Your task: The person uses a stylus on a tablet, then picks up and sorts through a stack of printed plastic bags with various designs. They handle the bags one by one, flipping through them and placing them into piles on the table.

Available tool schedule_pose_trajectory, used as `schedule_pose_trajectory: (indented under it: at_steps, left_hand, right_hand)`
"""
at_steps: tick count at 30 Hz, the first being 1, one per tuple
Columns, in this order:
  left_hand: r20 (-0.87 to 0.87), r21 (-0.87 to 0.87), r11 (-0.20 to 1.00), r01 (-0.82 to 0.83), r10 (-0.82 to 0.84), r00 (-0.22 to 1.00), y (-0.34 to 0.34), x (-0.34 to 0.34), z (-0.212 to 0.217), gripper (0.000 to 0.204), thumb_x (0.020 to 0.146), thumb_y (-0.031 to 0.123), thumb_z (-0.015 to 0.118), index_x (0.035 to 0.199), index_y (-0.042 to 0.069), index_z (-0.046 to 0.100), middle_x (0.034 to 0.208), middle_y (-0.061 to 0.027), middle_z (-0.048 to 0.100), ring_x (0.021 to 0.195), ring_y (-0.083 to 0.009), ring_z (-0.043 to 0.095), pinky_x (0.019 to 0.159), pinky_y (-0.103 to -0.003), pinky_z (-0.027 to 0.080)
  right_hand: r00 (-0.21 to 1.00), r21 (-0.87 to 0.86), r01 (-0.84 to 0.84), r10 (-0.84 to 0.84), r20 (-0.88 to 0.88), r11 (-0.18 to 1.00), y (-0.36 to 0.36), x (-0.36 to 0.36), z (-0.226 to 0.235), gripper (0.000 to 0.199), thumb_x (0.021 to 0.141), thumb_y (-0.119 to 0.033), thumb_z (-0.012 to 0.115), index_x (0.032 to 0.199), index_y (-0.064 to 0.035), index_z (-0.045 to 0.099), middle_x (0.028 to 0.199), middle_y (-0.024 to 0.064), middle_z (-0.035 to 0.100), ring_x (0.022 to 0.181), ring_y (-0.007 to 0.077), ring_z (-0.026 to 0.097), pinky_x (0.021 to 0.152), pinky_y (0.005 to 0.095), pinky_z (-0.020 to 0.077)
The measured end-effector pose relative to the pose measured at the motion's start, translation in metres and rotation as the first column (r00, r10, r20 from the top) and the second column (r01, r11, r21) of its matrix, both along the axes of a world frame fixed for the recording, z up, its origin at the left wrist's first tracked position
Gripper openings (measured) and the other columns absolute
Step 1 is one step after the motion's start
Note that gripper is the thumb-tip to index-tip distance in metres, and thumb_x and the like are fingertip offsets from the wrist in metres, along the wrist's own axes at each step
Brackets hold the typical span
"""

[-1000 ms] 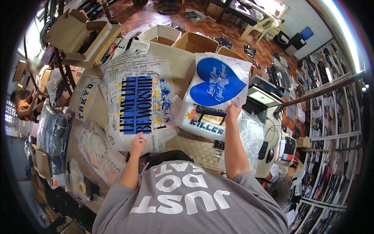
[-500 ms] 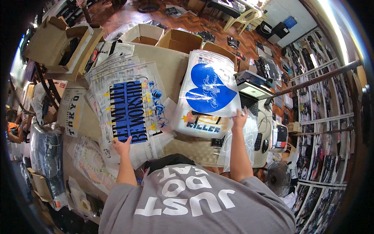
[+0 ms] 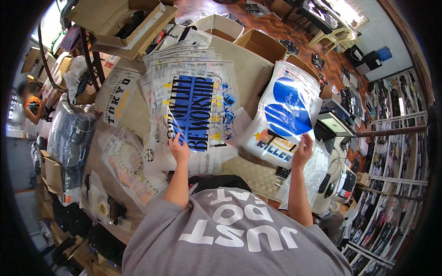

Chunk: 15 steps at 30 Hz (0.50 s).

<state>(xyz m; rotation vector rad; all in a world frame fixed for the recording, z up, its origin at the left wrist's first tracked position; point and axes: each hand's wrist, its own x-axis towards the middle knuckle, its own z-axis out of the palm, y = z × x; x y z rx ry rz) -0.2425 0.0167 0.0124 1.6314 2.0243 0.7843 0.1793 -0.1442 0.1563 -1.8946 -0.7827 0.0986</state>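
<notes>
My left hand (image 3: 178,148) rests on a clear printed film sheet (image 3: 193,115) with large blue and black lettering, its fingers apart near the bottom of the print. That sheet tops a fanned pile on the table. My right hand (image 3: 302,151) pinches the lower right corner of another glossy film sheet (image 3: 289,119), printed with two blue hearts. The corner bends up, and beneath it shows a sheet with orange and dark lettering (image 3: 275,146). Several more sheets lie under the heart print, only their far edges showing.
Open cardboard boxes (image 3: 261,46) line the table's far edge, with a larger one (image 3: 126,30) at far left. A laptop (image 3: 335,124), a mouse (image 3: 329,190) and cables are at right. Plastic-wrapped bundles (image 3: 69,142) stand at left. Packed shelves (image 3: 391,138) fill the right wall. A person (image 3: 31,108) is at far left.
The view has swung, so everything sits farther right. My left hand has moved slightly up onto the lettering. At my right hand, the heart sheet's corner bends up more.
</notes>
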Motion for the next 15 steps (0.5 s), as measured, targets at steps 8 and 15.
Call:
schedule_pose_trajectory:
  at_steps: [8, 15]
  left_hand:
    - [0.879, -0.379, 0.925, -0.008, 0.363, 0.308, -0.004, 0.009, 0.121, 0.052, 0.082, -0.007, 0.053, 0.131, 0.008, 0.046, 0.111, -0.0105, 0.051, 0.072, -0.0141, 0.057, 0.060, -0.025, 0.051]
    - [0.785, -0.291, 0.939, 0.185, 0.124, 0.608, -0.083, 0.013, 0.122, 0.057, 0.082, -0.009, 0.054, 0.134, 0.011, 0.043, 0.111, -0.0053, 0.054, 0.084, -0.0144, 0.058, 0.062, -0.027, 0.051]
  right_hand:
    - [0.330, -0.080, -0.592, 0.150, -0.932, 0.802, 0.061, -0.147, -0.058, 0.053, 0.090, -0.043, 0.055, 0.131, -0.0128, 0.043, 0.112, 0.0075, 0.059, 0.101, 0.0182, 0.055, 0.084, 0.0360, 0.0429]
    - [0.176, 0.042, -0.658, 0.208, -0.962, 0.752, 0.117, -0.156, -0.039, 0.069, 0.082, -0.031, 0.067, 0.137, -0.0057, 0.035, 0.120, 0.0137, 0.056, 0.108, 0.0274, 0.055, 0.088, 0.0406, 0.0434]
